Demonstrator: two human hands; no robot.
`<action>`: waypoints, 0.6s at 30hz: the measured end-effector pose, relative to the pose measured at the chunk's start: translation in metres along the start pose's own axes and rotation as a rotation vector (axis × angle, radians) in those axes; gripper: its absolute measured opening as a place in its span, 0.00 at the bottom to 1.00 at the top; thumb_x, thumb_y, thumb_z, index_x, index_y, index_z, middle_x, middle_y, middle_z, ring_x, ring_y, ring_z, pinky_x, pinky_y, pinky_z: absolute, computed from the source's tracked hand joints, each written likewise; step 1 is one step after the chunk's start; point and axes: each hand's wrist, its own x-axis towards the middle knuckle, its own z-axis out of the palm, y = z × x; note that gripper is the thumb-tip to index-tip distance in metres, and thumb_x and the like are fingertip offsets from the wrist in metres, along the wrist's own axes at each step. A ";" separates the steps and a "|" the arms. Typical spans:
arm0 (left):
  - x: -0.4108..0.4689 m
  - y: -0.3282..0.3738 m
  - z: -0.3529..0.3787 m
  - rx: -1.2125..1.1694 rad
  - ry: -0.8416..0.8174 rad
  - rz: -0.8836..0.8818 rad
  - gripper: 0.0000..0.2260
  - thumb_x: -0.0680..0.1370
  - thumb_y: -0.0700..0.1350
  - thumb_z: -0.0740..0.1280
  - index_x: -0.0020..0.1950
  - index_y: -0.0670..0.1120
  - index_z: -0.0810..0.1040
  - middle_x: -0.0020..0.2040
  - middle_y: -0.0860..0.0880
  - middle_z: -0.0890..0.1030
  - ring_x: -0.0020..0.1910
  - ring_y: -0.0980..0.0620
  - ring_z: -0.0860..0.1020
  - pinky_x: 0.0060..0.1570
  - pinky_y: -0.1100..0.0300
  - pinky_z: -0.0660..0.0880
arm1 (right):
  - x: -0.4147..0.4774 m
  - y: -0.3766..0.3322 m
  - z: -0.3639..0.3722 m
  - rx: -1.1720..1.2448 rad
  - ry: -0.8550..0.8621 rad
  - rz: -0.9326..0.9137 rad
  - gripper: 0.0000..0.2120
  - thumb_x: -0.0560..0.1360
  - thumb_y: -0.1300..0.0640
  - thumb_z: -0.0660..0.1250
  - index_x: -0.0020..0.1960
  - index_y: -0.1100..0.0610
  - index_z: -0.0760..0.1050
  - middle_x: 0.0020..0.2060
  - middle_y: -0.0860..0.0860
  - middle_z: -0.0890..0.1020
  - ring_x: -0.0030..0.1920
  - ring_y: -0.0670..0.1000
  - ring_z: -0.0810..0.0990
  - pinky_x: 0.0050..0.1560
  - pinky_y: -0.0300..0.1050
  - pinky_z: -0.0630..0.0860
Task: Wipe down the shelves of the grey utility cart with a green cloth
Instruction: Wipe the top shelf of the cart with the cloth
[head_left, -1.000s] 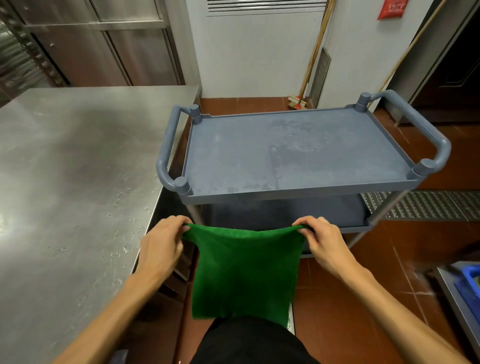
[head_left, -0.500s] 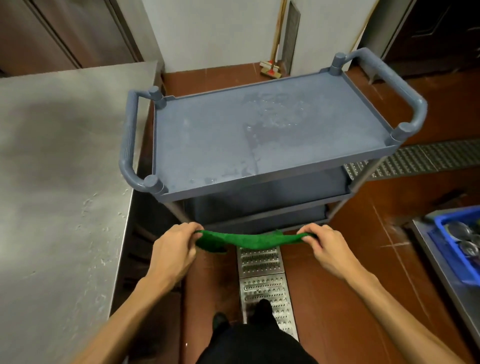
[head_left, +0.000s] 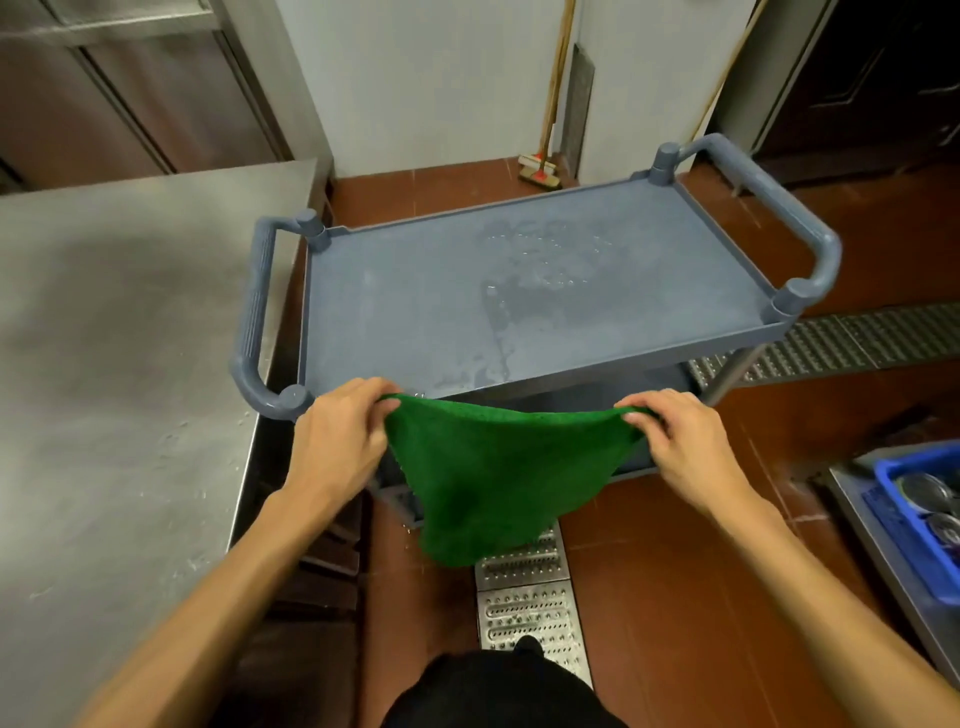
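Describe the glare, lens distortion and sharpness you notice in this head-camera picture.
Head view: wide-angle lens bows the steel table edge; soft glare lies on it; wet sheen marks the cart's top shelf; green cloth, left hand and right hand look fairly sharp.

Pretty clearly a commercial kitchen, back-of-house side. A big stainless steel counter (head_left: 119, 389) is seen at 9 o'clock, speckled with water drops, and brushed-steel cabinet doors (head_left: 156, 93) are set against the wall at 11 o'clock. The floor (head_left: 675, 597) is laid in red-brown tile. A perforated metal drain grate (head_left: 524, 608) is let into it at 6 o'clock, and a second grate strip (head_left: 857, 338) at 3 o'clock. A grey utility cart (head_left: 415, 312) is parked in the middle. A blue crate (head_left: 909, 535) loaded with round metal dishes (head_left: 927, 491) is caught at 4 o'clock, and a broom (head_left: 540, 174) is leaned on the white wall at 12 o'clock.
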 end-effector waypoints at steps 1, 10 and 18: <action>0.006 0.000 -0.002 -0.006 0.015 0.006 0.05 0.78 0.42 0.68 0.51 0.50 0.80 0.44 0.51 0.83 0.44 0.48 0.81 0.43 0.51 0.77 | 0.005 -0.003 -0.006 0.012 0.015 -0.001 0.07 0.78 0.59 0.67 0.53 0.51 0.82 0.45 0.50 0.83 0.49 0.55 0.79 0.52 0.53 0.76; 0.061 0.002 -0.023 -0.077 0.162 -0.022 0.03 0.81 0.45 0.64 0.52 0.48 0.77 0.46 0.49 0.81 0.43 0.46 0.81 0.43 0.47 0.79 | 0.050 -0.031 -0.045 0.074 0.181 -0.083 0.05 0.77 0.57 0.69 0.51 0.52 0.82 0.43 0.46 0.85 0.44 0.46 0.82 0.46 0.39 0.75; 0.133 0.005 -0.041 -0.337 0.283 -0.015 0.03 0.81 0.43 0.65 0.51 0.49 0.78 0.37 0.50 0.81 0.31 0.58 0.81 0.32 0.65 0.76 | 0.124 -0.047 -0.082 0.070 0.277 -0.174 0.05 0.77 0.59 0.68 0.51 0.54 0.82 0.44 0.46 0.84 0.46 0.45 0.81 0.48 0.40 0.76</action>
